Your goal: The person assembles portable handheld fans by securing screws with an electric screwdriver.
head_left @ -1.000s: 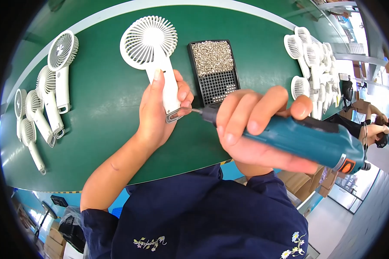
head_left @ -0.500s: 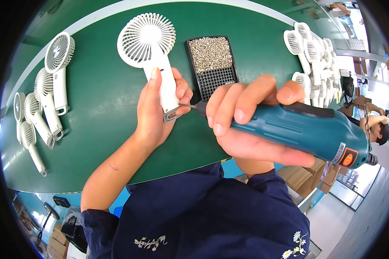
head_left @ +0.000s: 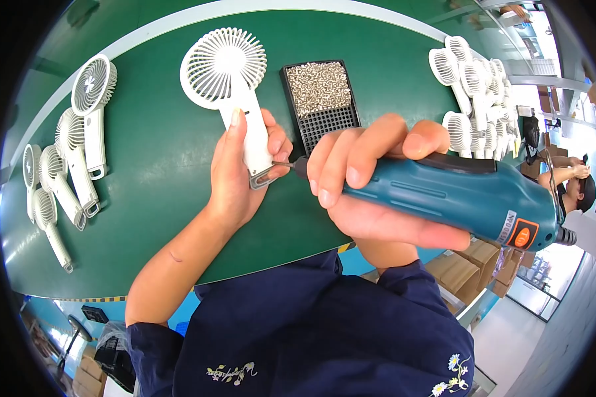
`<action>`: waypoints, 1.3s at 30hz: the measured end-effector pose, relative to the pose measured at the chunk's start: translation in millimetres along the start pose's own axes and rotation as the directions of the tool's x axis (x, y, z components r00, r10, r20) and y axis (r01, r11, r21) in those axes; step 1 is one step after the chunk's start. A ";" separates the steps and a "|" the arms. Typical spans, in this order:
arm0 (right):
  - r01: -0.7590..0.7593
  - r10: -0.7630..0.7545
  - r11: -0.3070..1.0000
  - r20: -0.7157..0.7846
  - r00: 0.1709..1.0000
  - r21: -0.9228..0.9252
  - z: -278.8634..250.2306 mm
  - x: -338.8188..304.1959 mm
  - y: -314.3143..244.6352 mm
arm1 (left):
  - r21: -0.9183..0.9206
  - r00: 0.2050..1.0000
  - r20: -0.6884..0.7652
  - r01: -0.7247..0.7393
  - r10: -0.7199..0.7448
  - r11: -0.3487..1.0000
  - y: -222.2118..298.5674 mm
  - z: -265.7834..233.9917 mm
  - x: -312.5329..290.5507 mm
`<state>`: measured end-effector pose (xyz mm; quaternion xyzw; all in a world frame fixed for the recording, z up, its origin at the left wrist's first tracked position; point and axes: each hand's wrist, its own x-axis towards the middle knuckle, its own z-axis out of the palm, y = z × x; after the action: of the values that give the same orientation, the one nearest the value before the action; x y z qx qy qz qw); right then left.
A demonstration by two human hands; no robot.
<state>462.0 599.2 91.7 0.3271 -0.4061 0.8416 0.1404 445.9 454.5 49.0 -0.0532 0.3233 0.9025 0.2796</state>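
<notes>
Your left hand (head_left: pixel 232 169) is near the middle of the frame, and its fingers (head_left: pixel 276 140) are closed around the handle of a white handheld fan (head_left: pixel 242 102). The round grille of this fan points to the upper part of the frame, and the loop (head_left: pixel 261 179) at the handle end is toward the lower middle. Your right hand (head_left: pixel 381 188), right of the centre, grips a teal electric screwdriver (head_left: pixel 437 197), with the fingers wrapped over its front part. The thin bit (head_left: pixel 283 163) points left and reaches the lower end of the handle; whether its tip sits in a screw, I cannot tell surely, because this place is too small. A black tray (head_left: pixel 328 120) lies on the green table (head_left: pixel 159 149) in the upper middle, and small metal screws (head_left: pixel 319 87) fill its far part. Five white fans (head_left: pixel 77 139) lie at the left side, and a crowded group of similar fans (head_left: pixel 474 79) is in the upper right.
</notes>
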 end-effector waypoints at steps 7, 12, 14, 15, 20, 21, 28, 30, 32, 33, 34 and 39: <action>0.129 -0.126 0.990 -0.066 0.990 0.053 2.5 1.3 9.5 | 0.004 1.000 -0.006 0.003 -0.003 1.000 -0.4 1.5 1.1; 0.110 -0.106 0.992 -0.081 0.991 0.056 3.1 2.6 0.3 | -0.018 1.000 0.003 -0.009 0.009 1.000 -1.2 0.5 3.5; 0.086 -0.084 0.995 -0.034 0.996 0.053 -2.3 6.3 -9.4 | -0.042 1.000 -0.001 -0.015 0.015 0.999 -0.5 -0.9 2.6; 0.089 -0.086 0.994 -0.056 0.995 0.063 -4.1 7.2 -9.5 | -0.079 1.000 0.014 -0.020 0.021 0.997 0.5 -3.1 2.3; -0.130 0.150 0.988 -0.327 0.933 0.080 4.5 5.6 -14.6 | -0.097 0.990 0.048 -0.127 0.132 0.987 7.3 -8.1 1.8; -0.319 0.253 0.943 -0.423 0.870 -0.092 13.4 0.9 -21.1 | -0.064 0.982 0.038 -0.185 0.187 0.981 9.2 -9.4 0.8; -0.750 0.583 0.662 -0.635 0.506 0.010 73.3 -35.2 5.2 | -0.096 0.960 0.114 -0.247 0.257 0.964 26.1 8.0 -23.1; -0.669 0.548 0.740 -0.645 0.533 0.077 78.1 -36.8 18.5 | -0.081 0.959 0.115 -0.252 0.261 0.964 28.7 9.0 -26.7; -0.679 0.548 0.729 -0.671 0.500 0.089 83.8 -35.5 21.8 | -0.122 0.944 0.020 -0.325 0.329 0.938 32.8 16.5 -28.4; -0.684 0.576 0.716 -0.670 0.469 0.137 87.0 -37.8 21.9 | -0.130 0.946 0.043 -0.312 0.320 0.941 34.5 13.7 -27.4; -0.688 0.604 0.702 -0.666 0.438 0.185 90.6 -40.9 22.6 | -0.063 0.960 0.054 -0.271 0.274 0.961 37.9 12.2 -29.1; -0.614 0.551 0.776 -0.626 0.552 0.141 92.2 -55.6 34.0 | 0.008 0.978 0.007 -0.209 0.209 0.978 38.2 10.5 -39.5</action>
<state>526.8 507.9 76.7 -0.1380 -0.4577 0.8784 -0.0023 459.3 418.1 89.3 -0.0150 0.3303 0.9255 0.1845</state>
